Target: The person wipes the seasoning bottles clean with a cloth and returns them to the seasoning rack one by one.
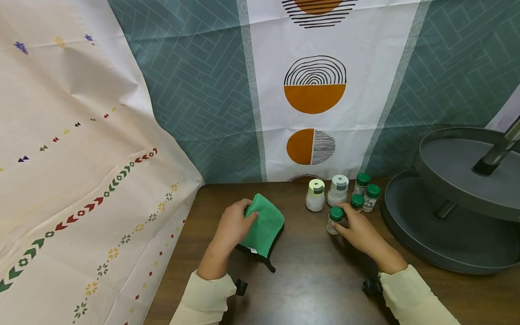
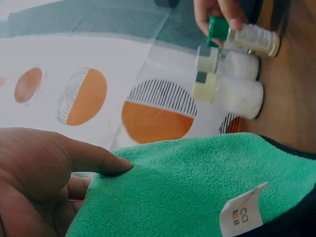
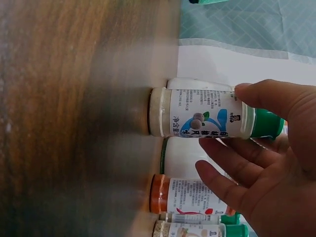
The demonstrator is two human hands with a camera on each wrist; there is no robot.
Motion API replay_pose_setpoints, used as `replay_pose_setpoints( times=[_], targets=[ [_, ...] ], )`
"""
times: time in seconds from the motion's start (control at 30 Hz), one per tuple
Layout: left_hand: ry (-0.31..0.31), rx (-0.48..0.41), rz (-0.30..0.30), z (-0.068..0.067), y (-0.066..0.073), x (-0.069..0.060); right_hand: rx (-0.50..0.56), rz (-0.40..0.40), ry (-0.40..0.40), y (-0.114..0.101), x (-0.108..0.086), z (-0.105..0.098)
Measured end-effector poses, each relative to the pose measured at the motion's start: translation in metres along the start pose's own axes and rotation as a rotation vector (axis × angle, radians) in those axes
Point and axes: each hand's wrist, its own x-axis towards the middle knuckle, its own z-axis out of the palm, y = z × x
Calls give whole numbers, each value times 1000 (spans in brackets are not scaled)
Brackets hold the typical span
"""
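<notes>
The desk (image 1: 300,289) bears a two-tier tray (image 1: 455,241) at the right. Well left, a green cloth (image 1: 266,225) spreads from the left hand (image 1: 235,224), whose grip pinches its edge. Near two white shakers (image 1: 315,201), the right hand (image 1: 360,229) has its grip clamped on an upright green-capped bottle (image 1: 333,221).

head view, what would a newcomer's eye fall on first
The bright green cloth in the left grip, at the lower middle, would likely catch the eye first. Next might come the big grey two-tier stand at the right edge, then the green-capped bottle in the right grip, between cloth and stand.
</notes>
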Motion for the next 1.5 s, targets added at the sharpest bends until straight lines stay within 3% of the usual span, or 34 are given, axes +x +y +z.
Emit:
replay_pose_setpoints(
  times=[0.43, 0.53, 0.67, 0.73, 0.83, 1.03, 1.37, 1.5],
  targets=[
    [100, 35, -38, -24, -11, 8, 6, -1, 9, 2, -1, -1],
    [149, 106, -17, -28, -13, 9, 9, 3, 11, 3, -2, 0],
    [258, 232, 8, -29, -16, 10, 13, 5, 9, 4, -3, 0],
    [302, 287, 14, -27, -15, 9, 15, 5, 8, 4, -4, 0],
    [313, 357, 53, -16, -15, 6, 18, 3, 7, 4, -4, 1],
    [192, 437, 150, 22, -12, -10, 19, 1, 3, 4, -2, -1],
    [-32, 395, 252, 69, 0, -37, 13, -16, 5, 3, 2, -2],
    [-160, 331, 253, 81, -3, -41, 15, -23, 1, 4, 2, -1]
  ],
)
